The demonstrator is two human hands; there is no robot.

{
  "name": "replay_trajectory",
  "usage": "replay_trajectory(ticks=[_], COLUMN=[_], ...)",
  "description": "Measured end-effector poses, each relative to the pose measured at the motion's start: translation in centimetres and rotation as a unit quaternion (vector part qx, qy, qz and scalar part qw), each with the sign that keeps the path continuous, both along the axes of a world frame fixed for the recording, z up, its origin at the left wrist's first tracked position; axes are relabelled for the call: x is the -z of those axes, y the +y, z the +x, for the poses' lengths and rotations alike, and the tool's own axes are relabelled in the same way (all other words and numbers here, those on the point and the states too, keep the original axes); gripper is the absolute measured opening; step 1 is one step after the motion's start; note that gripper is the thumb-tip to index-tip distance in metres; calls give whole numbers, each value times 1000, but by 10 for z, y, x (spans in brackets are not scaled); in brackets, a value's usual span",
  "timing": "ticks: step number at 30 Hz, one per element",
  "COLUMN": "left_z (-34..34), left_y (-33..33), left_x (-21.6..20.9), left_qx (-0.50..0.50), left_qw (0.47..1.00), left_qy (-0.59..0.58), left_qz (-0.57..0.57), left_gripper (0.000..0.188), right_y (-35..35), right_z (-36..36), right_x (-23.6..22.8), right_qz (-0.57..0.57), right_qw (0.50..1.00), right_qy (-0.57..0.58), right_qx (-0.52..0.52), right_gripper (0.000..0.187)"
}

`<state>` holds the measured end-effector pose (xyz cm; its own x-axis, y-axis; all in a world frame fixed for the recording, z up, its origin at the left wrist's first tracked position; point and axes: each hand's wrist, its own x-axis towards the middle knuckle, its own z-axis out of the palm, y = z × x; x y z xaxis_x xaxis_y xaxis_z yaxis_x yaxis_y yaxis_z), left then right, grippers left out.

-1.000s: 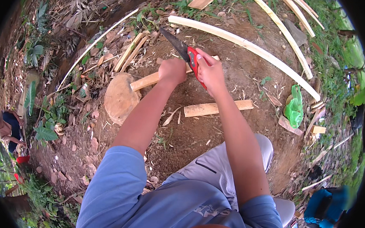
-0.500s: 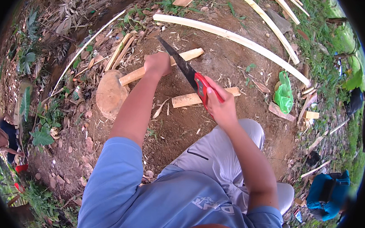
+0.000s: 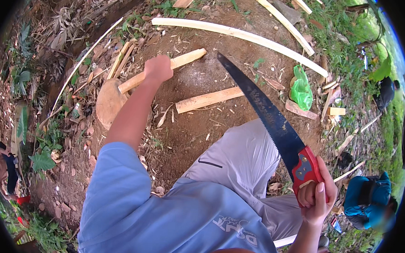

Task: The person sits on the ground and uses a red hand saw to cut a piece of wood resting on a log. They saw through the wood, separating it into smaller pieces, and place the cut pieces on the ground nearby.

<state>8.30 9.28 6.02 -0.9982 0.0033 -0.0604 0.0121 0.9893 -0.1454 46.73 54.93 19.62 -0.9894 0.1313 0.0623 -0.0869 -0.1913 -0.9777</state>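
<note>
Two hands busy: left hand grips wood strip on stump; right hand clasps saw lifted clear; likely between cuts; next needs blade reseated.

A long hand saw with a dark, toothed steel blade and a red plastic handle is raised clear of the ground, its handle gripped low at the right and its pointed tip slanting up toward the middle of the bare soil. A pale, split length of wood lies at an angle across a round, tan wooden chopping block, one end resting on the block and the other reaching out over the dirt, gripped near its middle.
</note>
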Motion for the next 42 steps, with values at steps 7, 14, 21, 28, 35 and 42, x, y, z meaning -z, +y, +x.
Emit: replay_trajectory(ticks=[7,14,21,28,35,42], left_z=[11,0,-10,-21,-12,-11], left_y=[-4,-6,-10,-16,-7,-8], left_x=[14,-4,-3,3,-9,-7], left_qx=[31,4,-42,-48,-69,-63], left_qw=[998,998,990,987,983,986], left_qy=[37,-55,-101,-134,-139,-131], left_qz=[-32,27,93,79,95,78], left_gripper=[38,30,36,36,36,35], right_y=[0,-50,-152,-271,-311,-306], right_z=[-31,-119,-233,-345,-393,-384], right_x=[-10,4,68,129,167,175], right_qz=[164,206,60,-16,-49,-32], right_qw=[986,977,990,992,993,993], right_qy=[2,-44,-9,49,26,14], right_qx=[10,-44,-130,-112,-105,-115], right_gripper=[88,62,49,43,42,41])
